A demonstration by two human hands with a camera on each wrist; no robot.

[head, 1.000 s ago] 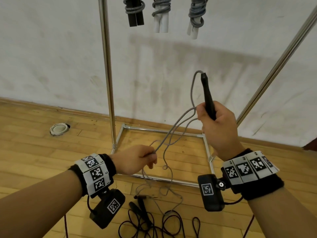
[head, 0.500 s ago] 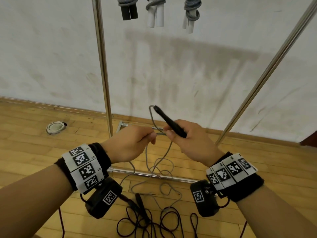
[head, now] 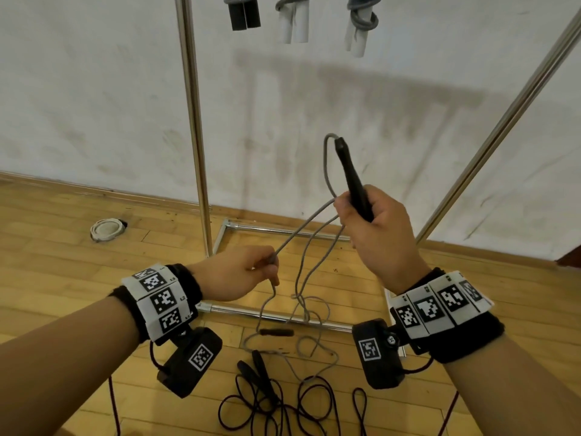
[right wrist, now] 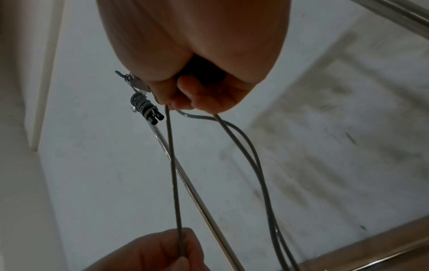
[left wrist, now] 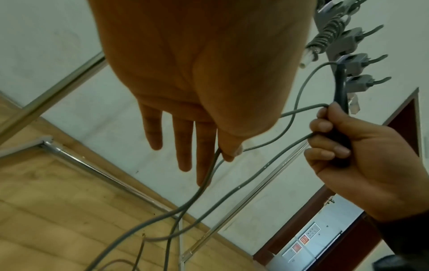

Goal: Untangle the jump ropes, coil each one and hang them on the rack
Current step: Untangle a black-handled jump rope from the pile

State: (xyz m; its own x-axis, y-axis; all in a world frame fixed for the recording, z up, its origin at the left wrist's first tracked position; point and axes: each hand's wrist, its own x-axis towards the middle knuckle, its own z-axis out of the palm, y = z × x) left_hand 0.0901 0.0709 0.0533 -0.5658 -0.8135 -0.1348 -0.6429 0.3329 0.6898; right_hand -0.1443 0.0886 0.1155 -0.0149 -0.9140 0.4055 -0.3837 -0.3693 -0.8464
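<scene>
Right hand (head: 374, 228) wrapped around black handle (head: 353, 180) plus gathered grey rope (head: 301, 234) loops; left hand (head: 239, 273) pinching one strand lower down.

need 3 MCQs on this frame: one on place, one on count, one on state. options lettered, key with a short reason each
1. Where does the black rope lie?
A. on the wooden floor, near the person
B. draped over the rack's top bar
C. in the left hand

2. How many coiled ropes hang at the top of the rack?
A. one
B. three
C. five

3. What is the right hand doing?
A. resting flat on the floor
B. hanging with nothing in it
C. gripping the black handle of the grey rope

Answers:
1 A: its loops spread on the floorboards below both wrists.
2 B: the head view shows one bundle with black handles and two with white handles.
3 C: its fingers curl round the handle, while the left hand pinches the grey rope lower down.
</scene>
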